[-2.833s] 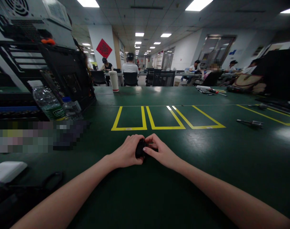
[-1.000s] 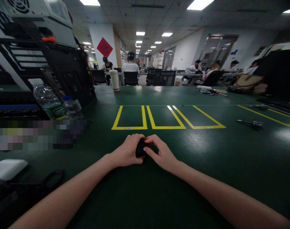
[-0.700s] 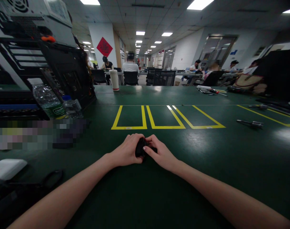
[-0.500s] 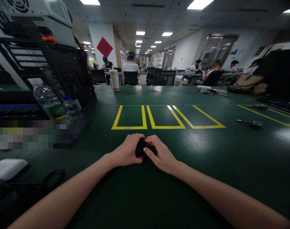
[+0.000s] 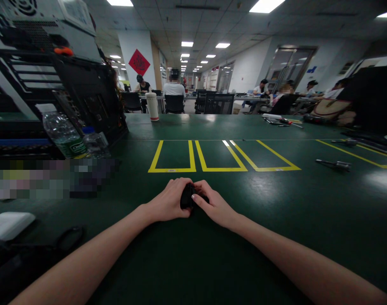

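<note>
and here the left hand [image 5: 171, 200] wraps a small black object [image 5: 187, 197], low at center over the dark green table [image 5: 193, 262], while the right hand [image 5: 215, 204] pinches its right edge, thumb and finger!

Green counter [image 5: 218, 127] up front w/ yellow tape outlines [image 5: 172, 170] on it. Behind: open office, white walls [image 5: 250, 63], a white pillar [image 5: 137, 40] w/ red diamond-shaped sign [image 5: 139, 62], plus mesh-back chair [image 5: 219, 103] & other dark chairs [image 5: 132, 101] nr long desks [image 5: 253, 99]. Metal-framed glass doors [image 5: 287, 67] at R. Grey tiled ceiling [image 5: 199, 21] w/ rect. light panels [image 5: 223, 45], lit, running to the back; their glare shows on the counter. Floor mostly hidden.
</note>
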Available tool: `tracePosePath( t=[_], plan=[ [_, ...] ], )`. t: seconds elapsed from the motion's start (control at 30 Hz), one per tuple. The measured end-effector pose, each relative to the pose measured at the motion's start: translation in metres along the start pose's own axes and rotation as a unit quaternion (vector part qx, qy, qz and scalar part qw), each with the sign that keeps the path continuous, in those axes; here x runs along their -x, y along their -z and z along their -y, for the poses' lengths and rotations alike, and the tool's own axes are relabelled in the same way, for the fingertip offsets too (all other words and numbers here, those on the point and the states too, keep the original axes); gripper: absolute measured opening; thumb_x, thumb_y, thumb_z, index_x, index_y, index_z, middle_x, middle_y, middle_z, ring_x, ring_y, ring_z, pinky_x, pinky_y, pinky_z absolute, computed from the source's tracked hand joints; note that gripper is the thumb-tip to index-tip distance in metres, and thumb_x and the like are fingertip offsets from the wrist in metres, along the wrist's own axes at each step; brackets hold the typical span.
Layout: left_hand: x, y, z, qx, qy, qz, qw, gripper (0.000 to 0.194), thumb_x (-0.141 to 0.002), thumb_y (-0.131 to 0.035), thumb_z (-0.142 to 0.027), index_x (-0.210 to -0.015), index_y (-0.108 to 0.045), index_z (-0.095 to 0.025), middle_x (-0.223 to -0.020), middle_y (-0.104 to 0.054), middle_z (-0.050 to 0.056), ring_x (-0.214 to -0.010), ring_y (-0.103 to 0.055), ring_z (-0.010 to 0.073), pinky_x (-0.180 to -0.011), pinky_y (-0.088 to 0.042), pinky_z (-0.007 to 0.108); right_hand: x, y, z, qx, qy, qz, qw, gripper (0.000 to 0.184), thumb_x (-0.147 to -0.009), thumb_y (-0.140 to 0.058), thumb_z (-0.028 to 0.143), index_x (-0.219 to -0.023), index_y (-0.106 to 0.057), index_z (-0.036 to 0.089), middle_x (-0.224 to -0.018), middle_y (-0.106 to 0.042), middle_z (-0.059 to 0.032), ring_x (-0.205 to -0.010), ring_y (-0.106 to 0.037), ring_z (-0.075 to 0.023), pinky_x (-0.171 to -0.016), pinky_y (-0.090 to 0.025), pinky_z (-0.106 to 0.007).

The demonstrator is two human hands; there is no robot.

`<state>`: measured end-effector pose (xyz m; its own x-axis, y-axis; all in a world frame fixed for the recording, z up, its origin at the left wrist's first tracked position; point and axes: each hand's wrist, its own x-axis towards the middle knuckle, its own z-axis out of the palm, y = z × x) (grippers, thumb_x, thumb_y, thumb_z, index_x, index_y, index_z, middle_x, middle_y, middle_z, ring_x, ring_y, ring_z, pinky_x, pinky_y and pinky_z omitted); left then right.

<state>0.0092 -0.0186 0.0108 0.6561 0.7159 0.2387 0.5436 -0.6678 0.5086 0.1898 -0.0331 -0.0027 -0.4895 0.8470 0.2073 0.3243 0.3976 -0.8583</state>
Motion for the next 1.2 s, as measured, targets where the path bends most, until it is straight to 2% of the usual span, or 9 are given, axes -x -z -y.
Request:
tracePosePath(
  t=[0.17, 0.3, 0.4, 0.53, 0.7, 0.93, 1.1, 1.2],
  plan=[
    [0.0, 0.0, 0.0, -0.008, 0.0, 0.002, 1.0, 0.057, -0.064, -0.065, -0.025, -0.111, -0.034, -0.022, -0.106, -0.046, 0.006, -0.093, -0.048, 0.0235, -0.079, -0.041, 0.039, 0.002, 0.001, 0.001, 0.041, 0.032, -0.025, 0.998, 0.017, -0.08, -0.05, 0.026, -0.096, -0.046, 0.022, -0.095, -0.05, -0.0027, -0.086, -0.051, -0.017, -0.078, -0.045, -0.036],
    [-0.001, 0.001, 0.0, -0.01, 0.001, -0.001, 1.0, 0.057, -0.063, -0.066, -0.025, -0.111, -0.034, -0.021, -0.105, -0.047, 0.005, -0.091, -0.048, 0.0224, -0.079, -0.041, 0.037, 0.0, 0.0, -0.002, -0.026, 0.018, -0.035, 0.999, 0.011, -0.083, -0.046, 0.026, -0.093, -0.047, 0.022, -0.093, -0.051, -0.0014, -0.087, -0.053, -0.0153, -0.077, -0.047, -0.033],
    [-0.001, 0.0, 0.0, -0.012, -0.001, -0.001, 1.0, 0.057, -0.063, -0.066, -0.025, -0.111, -0.035, -0.021, -0.105, -0.047, 0.005, -0.092, -0.048, 0.0223, -0.079, -0.041, 0.037, -0.002, -0.001, -0.005, -0.064, -0.011, -0.035, 0.997, 0.016, -0.082, -0.047, 0.029, -0.096, -0.045, 0.021, -0.096, -0.052, -0.002, -0.089, -0.054, -0.0158, -0.076, -0.047, -0.033],
    [-0.001, -0.001, 0.001, -0.01, 0.01, -0.001, 1.0, 0.058, -0.063, -0.066, -0.025, -0.112, -0.034, -0.021, -0.106, -0.047, 0.006, -0.092, -0.048, 0.0232, -0.078, -0.041, 0.038, -0.003, 0.002, -0.006, -0.073, -0.055, 0.0, 0.996, 0.023, -0.082, -0.048, 0.033, -0.101, -0.044, 0.02, -0.098, -0.052, -0.0037, -0.092, -0.053, -0.0175, -0.081, -0.045, -0.038],
    [0.0, 0.0, 0.001, -0.005, 0.009, 0.002, 1.0, 0.057, -0.063, -0.066, -0.023, -0.111, -0.034, -0.022, -0.106, -0.047, 0.005, -0.092, -0.048, 0.0226, -0.079, -0.041, 0.037, -0.004, 0.008, -0.006, -0.143, -0.041, 0.05, 0.988, 0.026, -0.076, -0.058, 0.026, -0.097, -0.044, 0.02, -0.1, -0.051, -0.0021, -0.093, -0.053, -0.0163, -0.081, -0.045, -0.035],
    [0.0, 0.001, -0.001, -0.01, 0.0, 0.0, 1.0, 0.057, -0.064, -0.066, -0.024, -0.111, -0.034, -0.022, -0.106, -0.046, 0.005, -0.092, -0.048, 0.0224, -0.08, -0.04, 0.038, -0.008, 0.008, -0.009, -0.166, -0.045, 0.024, 0.985, 0.016, -0.079, -0.053, 0.03, -0.089, -0.047, 0.02, -0.089, -0.053, 0.0002, -0.084, -0.055, -0.0144, -0.075, -0.047, -0.032],
    [0.0, 0.0, 0.001, -0.007, -0.006, -0.004, 1.0, 0.056, -0.064, -0.066, -0.024, -0.111, -0.035, -0.021, -0.106, -0.047, 0.005, -0.091, -0.048, 0.0221, -0.08, -0.041, 0.037, -0.009, 0.009, -0.007, -0.169, -0.082, 0.036, 0.982, 0.024, -0.077, -0.055, 0.029, -0.098, -0.045, 0.021, -0.098, -0.052, -0.0024, -0.093, -0.053, -0.0165, -0.083, -0.045, -0.036],
    [0.0, 0.0, 0.002, -0.008, -0.009, -0.008, 1.0, 0.055, -0.064, -0.066, -0.025, -0.11, -0.036, -0.021, -0.105, -0.047, 0.005, -0.091, -0.048, 0.0219, -0.079, -0.041, 0.036, -0.008, 0.011, -0.006, -0.181, -0.077, 0.055, 0.979, 0.025, -0.077, -0.056, 0.027, -0.097, -0.045, 0.02, -0.099, -0.052, -0.0029, -0.094, -0.054, -0.0164, -0.083, -0.044, -0.037]
  ],
)
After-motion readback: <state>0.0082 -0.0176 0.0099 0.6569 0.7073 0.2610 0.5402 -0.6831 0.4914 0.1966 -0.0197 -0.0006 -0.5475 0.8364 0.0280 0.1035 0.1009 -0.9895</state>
